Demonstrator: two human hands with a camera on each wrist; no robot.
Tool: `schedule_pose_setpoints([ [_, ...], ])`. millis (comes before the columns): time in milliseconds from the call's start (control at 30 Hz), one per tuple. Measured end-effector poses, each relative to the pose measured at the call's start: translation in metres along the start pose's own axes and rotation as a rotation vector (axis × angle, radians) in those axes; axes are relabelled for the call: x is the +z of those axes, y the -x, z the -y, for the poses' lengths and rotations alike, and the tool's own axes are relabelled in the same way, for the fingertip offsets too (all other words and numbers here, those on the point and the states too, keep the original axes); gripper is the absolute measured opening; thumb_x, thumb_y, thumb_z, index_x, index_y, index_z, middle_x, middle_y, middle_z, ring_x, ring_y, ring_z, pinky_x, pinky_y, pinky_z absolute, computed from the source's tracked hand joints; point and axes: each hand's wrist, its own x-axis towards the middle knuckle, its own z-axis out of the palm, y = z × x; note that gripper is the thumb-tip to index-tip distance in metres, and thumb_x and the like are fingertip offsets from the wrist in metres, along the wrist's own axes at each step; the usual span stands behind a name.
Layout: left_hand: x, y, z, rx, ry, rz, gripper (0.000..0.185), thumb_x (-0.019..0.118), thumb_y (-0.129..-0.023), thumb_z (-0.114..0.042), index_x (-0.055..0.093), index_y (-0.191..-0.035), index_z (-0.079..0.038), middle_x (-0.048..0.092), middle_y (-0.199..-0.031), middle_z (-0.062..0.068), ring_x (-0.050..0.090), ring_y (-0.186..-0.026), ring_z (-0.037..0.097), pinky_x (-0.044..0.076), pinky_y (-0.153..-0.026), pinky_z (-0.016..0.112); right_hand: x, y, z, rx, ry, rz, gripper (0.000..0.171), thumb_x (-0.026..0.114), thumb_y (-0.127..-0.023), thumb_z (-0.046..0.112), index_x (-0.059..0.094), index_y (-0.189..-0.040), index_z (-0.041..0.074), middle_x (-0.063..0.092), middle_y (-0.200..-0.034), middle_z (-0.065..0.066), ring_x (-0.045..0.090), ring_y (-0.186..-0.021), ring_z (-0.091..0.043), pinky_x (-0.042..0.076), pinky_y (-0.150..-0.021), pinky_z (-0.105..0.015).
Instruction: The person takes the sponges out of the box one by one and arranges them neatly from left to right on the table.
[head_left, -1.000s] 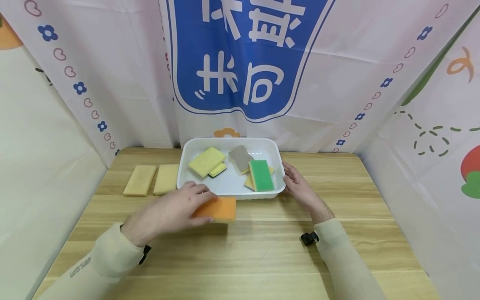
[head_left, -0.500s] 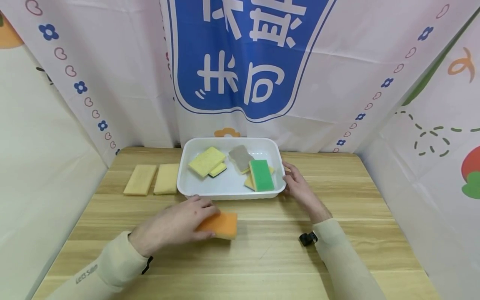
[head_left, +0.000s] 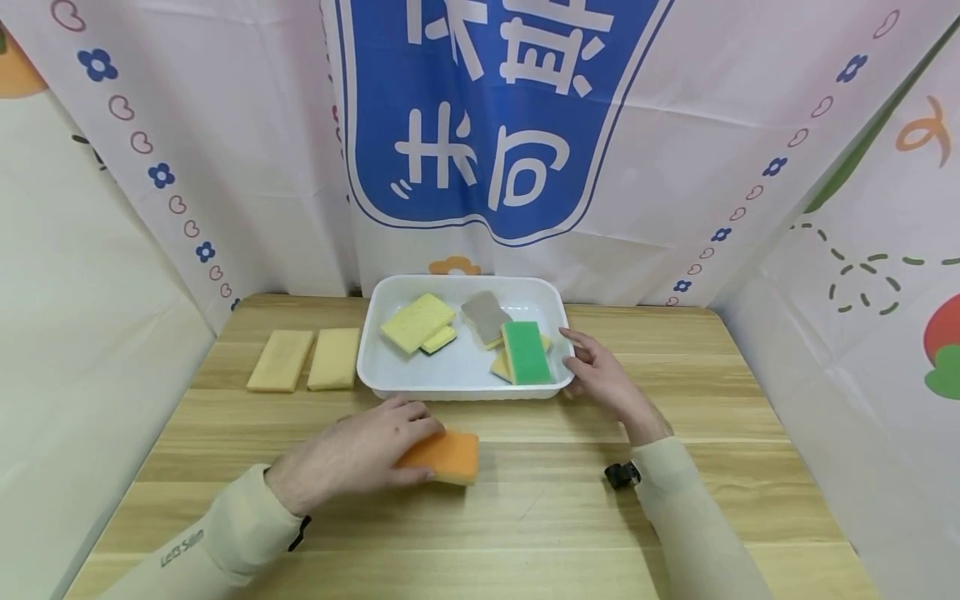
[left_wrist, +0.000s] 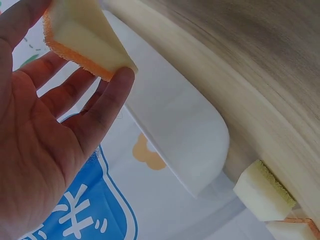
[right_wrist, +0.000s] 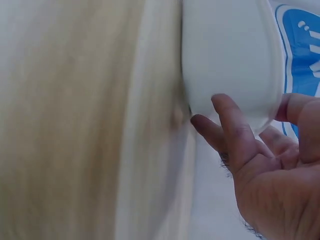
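In the head view my left hand (head_left: 367, 454) grips an orange sponge (head_left: 450, 457) in front of the tray. The left wrist view shows pale foam under the sponge's orange face, held between thumb and fingers. My right hand (head_left: 611, 379) holds the right end of the white tray (head_left: 450, 392), with fingertips against its outer wall in the right wrist view. Inside the tray lie a yellow sponge (head_left: 416, 321) over a smaller yellow one (head_left: 438, 339), a grey-topped sponge (head_left: 483, 315), and a green-topped sponge (head_left: 528, 354) over another pale piece.
Left of the tray, two pale yellow sponges (head_left: 280, 361) (head_left: 333, 358) lie side by side on the wooden table (head_left: 570, 533). A printed curtain (head_left: 292, 167) hangs behind the table, with cloth walls on both sides.
My left hand has brought the orange sponge from the tray's front rim toward the table's front and slightly right. The tray has shifted a little to the right with my right hand.
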Motion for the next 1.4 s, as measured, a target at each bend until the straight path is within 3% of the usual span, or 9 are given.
schedule_pose_setpoints([
  [67, 0.001, 0.000, 0.000, 0.010, -0.003, -0.013, 0.045, 0.091, -0.105, -0.041, 0.079, -0.140, -0.015, 0.078, -0.132, 0.004, 0.071, -0.130, 0.029, 0.066, -0.113, 0.050, -0.006, 0.002, 0.000, 0.007, -0.002, 0.009, 0.067, 0.052, -0.123, 0.011, 0.029, -0.187, 0.010, 0.041, -0.183, -0.038, 0.079, -0.117, -0.034, 0.071, -0.082, -0.031],
  [200, 0.000, 0.000, 0.001, 0.008, -0.002, -0.016, 0.047, 0.091, -0.104, -0.043, 0.079, -0.141, -0.015, 0.078, -0.134, 0.004, 0.071, -0.129, 0.028, 0.067, -0.111, 0.050, -0.022, 0.006, 0.001, 0.032, -0.012, 0.028, 0.069, 0.051, -0.123, 0.010, 0.026, -0.187, 0.009, 0.036, -0.185, -0.039, 0.077, -0.131, -0.044, 0.073, -0.089, -0.030],
  [333, -0.001, 0.001, 0.004, -0.032, 0.020, 0.015, 0.050, 0.091, -0.104, -0.042, 0.078, -0.143, -0.015, 0.077, -0.139, 0.005, 0.070, -0.130, 0.028, 0.068, -0.110, 0.051, -0.036, 0.012, 0.004, 0.050, -0.008, 0.060, 0.070, 0.048, -0.123, 0.011, 0.022, -0.187, 0.007, 0.033, -0.185, -0.041, 0.066, -0.150, -0.055, 0.073, -0.098, -0.029],
  [500, 0.001, 0.002, 0.010, -0.078, 0.057, 0.043, 0.050, 0.093, -0.102, -0.036, 0.077, -0.145, -0.016, 0.076, -0.140, 0.004, 0.069, -0.129, 0.027, 0.068, -0.108, 0.051, -0.046, 0.014, 0.004, 0.062, 0.002, 0.084, 0.070, 0.047, -0.124, 0.010, 0.019, -0.188, 0.010, 0.030, -0.187, -0.040, 0.060, -0.157, -0.059, 0.072, -0.103, -0.030],
  [833, 0.010, 0.001, 0.020, -0.133, 0.089, 0.111, 0.056, 0.094, -0.098, -0.027, 0.075, -0.149, -0.015, 0.073, -0.144, 0.008, 0.067, -0.131, 0.030, 0.068, -0.108, 0.054, -0.052, 0.014, 0.000, 0.061, -0.012, 0.136, 0.077, 0.045, -0.126, 0.009, 0.004, -0.190, 0.020, 0.024, -0.190, -0.037, 0.049, -0.166, -0.060, 0.062, -0.124, -0.049],
  [1400, 0.023, -0.004, 0.036, -0.168, 0.070, 0.084, 0.060, 0.093, -0.104, -0.033, 0.069, -0.152, -0.007, 0.069, -0.151, 0.019, 0.071, -0.134, 0.043, 0.064, -0.116, 0.064, -0.051, 0.012, -0.003, 0.069, -0.003, 0.129, 0.075, 0.043, -0.127, 0.012, 0.003, -0.190, 0.020, 0.030, -0.186, -0.039, 0.054, -0.163, -0.058, 0.065, -0.120, -0.044],
])
